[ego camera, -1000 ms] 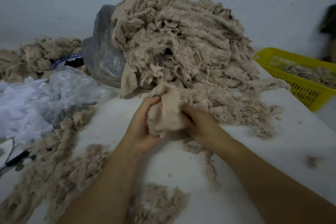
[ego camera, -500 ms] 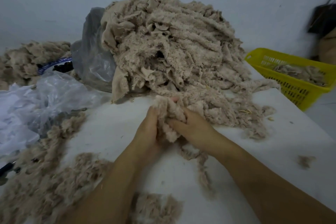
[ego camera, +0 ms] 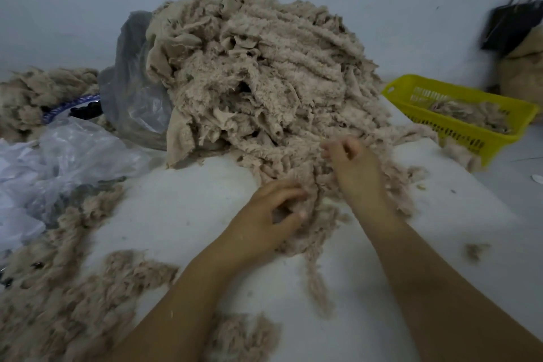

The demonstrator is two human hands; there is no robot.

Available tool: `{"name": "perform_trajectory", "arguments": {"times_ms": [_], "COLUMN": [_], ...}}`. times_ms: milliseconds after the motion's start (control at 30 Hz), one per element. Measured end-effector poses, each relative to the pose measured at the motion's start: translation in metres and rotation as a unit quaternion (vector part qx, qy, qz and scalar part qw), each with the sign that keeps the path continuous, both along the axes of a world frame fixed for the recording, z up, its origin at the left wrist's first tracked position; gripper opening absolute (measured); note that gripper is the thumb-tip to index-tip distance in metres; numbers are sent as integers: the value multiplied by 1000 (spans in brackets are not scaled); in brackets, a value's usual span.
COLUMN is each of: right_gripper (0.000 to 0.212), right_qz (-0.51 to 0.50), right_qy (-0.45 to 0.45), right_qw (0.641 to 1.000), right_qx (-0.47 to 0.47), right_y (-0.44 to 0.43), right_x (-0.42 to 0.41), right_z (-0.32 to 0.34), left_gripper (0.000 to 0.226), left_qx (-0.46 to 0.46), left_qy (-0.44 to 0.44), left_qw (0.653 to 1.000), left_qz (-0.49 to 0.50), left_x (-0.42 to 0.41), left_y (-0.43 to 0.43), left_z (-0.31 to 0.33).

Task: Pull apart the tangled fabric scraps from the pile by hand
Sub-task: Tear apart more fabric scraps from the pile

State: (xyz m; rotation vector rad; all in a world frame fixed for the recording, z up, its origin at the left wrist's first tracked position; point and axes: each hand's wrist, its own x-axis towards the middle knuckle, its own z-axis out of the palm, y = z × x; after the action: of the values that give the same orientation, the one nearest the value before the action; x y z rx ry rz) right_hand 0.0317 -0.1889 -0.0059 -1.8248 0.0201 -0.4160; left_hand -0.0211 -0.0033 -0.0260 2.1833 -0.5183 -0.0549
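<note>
On table [ego camera: 182, 214]: pile [ego camera: 264, 73] fuzzy beige, matted; frayed strands [ego camera: 316, 282] tangled at foot

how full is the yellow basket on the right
Partly full. The yellow basket holds a low heap of beige scraps that lies below its rim, and the inner wall at its left end shows bare.

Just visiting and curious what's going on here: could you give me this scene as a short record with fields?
pile: tall heap of beige fabric scraps at the back of the white table
left hand: grips scraps at the heap's near edge
right hand: grips scraps farther in
yellow basket: far right, some scraps inside
plastic bags: left
</note>
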Motion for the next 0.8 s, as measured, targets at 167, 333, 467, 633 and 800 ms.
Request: {"name": "perform_trajectory", "arguments": {"times_ms": [167,333,467,633,800], "right_gripper": [21,11,14,28,46], "right_qz": [148,180,198,172,217], "right_qy": [30,-84,-58,-22,2], "right_qw": [899,965,969,974,966], "right_qx": [-411,-174,-137,-147,-140], "right_y": [13,27,33,27,31], "right_x": [-2,-16,-22,-17,-18], "right_z": [-15,-2,-2,-5,-5], "left_gripper": [29,31,16,12,13], "left_qx": [30,-76,-83,-219,-517], "left_qy": [-38,-41,-27,-25,94], "left_qw": [995,982,975,941,816], "left_qz": [88,166,204,256,241], "left_x": [3,7,9,8,12], "left_y": [4,9,13,22,26], "left_z": [-3,2,1,9,14]}}
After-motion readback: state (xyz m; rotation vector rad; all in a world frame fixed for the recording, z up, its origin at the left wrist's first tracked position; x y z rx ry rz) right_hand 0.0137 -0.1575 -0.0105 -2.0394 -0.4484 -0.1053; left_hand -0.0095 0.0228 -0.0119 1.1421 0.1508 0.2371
